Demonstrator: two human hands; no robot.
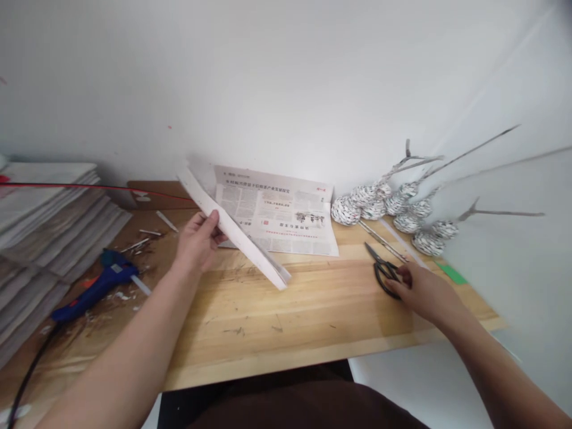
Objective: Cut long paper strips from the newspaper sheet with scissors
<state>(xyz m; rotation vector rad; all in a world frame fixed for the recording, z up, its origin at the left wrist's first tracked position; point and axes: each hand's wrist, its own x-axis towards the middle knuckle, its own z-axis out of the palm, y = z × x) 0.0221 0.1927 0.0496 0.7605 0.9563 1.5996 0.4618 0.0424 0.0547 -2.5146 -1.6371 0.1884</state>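
Note:
My left hand (201, 238) grips a long folded strip of paper (236, 238) between thumb and fingers, holding it slantwise above the table. Behind the strip, a sheet of newspaper (286, 208) lies at the back of the table by the wall. On the right, my right hand (415, 289) has its fingers closed on the handles of black scissors (385, 271), whose blades point away to the left. Just beyond the scissors lies a thin rolled paper stick (382, 239).
Several woven paper balls (346, 210) with twig-like stems line the wall at right, near a green strip (452, 273). At left are a blue glue gun (96, 283), stacked newspapers (49, 238), paper scraps and a red-black cord (111, 187) stretched across. The wooden table's front edge (268, 367) is near me.

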